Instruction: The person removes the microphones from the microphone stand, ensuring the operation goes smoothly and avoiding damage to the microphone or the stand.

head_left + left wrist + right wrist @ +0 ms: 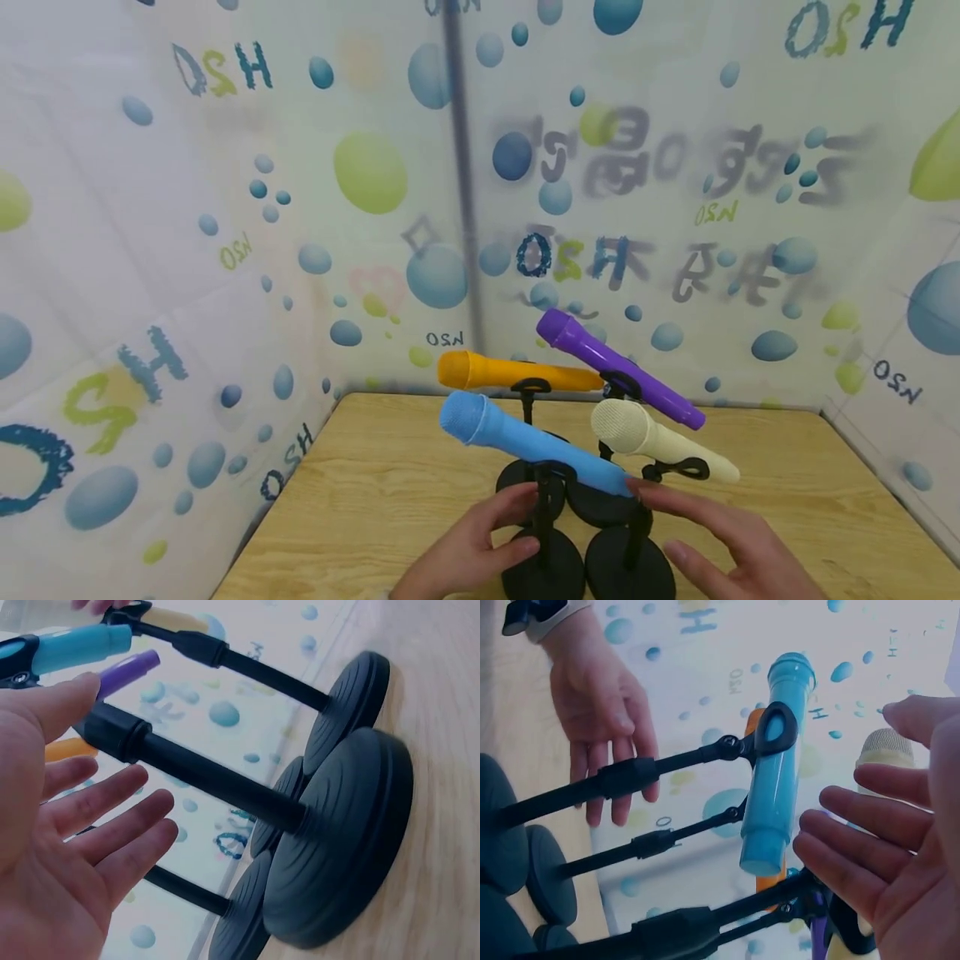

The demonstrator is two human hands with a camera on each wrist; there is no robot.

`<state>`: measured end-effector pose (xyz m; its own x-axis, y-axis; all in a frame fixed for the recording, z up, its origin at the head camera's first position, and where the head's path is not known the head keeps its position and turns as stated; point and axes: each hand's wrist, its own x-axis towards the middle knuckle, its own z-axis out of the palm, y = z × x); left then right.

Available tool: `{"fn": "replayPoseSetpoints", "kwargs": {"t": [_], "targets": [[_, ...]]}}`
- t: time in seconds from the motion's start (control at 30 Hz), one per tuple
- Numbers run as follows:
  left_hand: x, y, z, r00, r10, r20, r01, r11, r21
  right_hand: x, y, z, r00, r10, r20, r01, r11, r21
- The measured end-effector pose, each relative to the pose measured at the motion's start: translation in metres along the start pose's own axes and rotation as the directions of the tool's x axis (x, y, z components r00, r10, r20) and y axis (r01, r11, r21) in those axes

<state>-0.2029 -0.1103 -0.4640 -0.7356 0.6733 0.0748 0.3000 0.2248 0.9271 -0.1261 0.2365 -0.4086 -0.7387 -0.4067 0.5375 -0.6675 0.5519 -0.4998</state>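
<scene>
A blue microphone (525,437) lies tilted in the clip of a black desk stand (543,567), its head up to the left. My left hand (480,533) is beside that stand's pole, with fingers spread and relaxed in the left wrist view. Close to the blue microphone's tail end is my right hand (738,537), fingers loosely extended; whether a fingertip touches it, I cannot tell. To the right, a cream microphone (637,429) rests in its own stand. Behind these are an orange microphone (487,371) and a purple microphone (600,350), also on stands.
The round black bases stand close together on a wooden table (390,467). Patterned white curtains (375,275) with bubbles and lettering enclose the table at the back and sides. A dark device on a white band (547,619) is around the left wrist.
</scene>
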Motion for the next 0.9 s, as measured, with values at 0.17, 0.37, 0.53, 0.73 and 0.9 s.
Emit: {"fn": "replayPoseSetpoints", "kwargs": {"t": [0.17, 0.37, 0.53, 0.73, 0.9], "targets": [[0.003, 0.001, 0.009, 0.998, 0.044, -0.043, -0.045, 0.999, -0.020, 0.010, -0.008, 0.005, 0.999, -0.014, -0.031, 0.013, 0.999, -0.033], [0.010, 0.000, 0.017, 0.995, 0.070, -0.076, -0.071, 0.997, -0.010, 0.022, -0.019, 0.005, 0.994, -0.085, -0.062, 0.081, 0.995, -0.064], [0.014, -0.004, 0.023, 0.994, 0.055, -0.091, -0.057, 0.998, -0.020, 0.030, -0.025, 0.006, 0.992, -0.111, -0.065, 0.108, 0.993, -0.039], [0.016, -0.008, 0.027, 0.993, 0.052, -0.105, -0.055, 0.998, -0.020, 0.036, -0.030, 0.008, 0.994, -0.091, -0.060, 0.088, 0.995, -0.051], [0.015, -0.006, 0.027, 0.993, 0.031, -0.113, -0.032, 0.999, -0.012, 0.039, -0.032, 0.007, 0.992, -0.109, -0.062, 0.106, 0.993, -0.049]]}}
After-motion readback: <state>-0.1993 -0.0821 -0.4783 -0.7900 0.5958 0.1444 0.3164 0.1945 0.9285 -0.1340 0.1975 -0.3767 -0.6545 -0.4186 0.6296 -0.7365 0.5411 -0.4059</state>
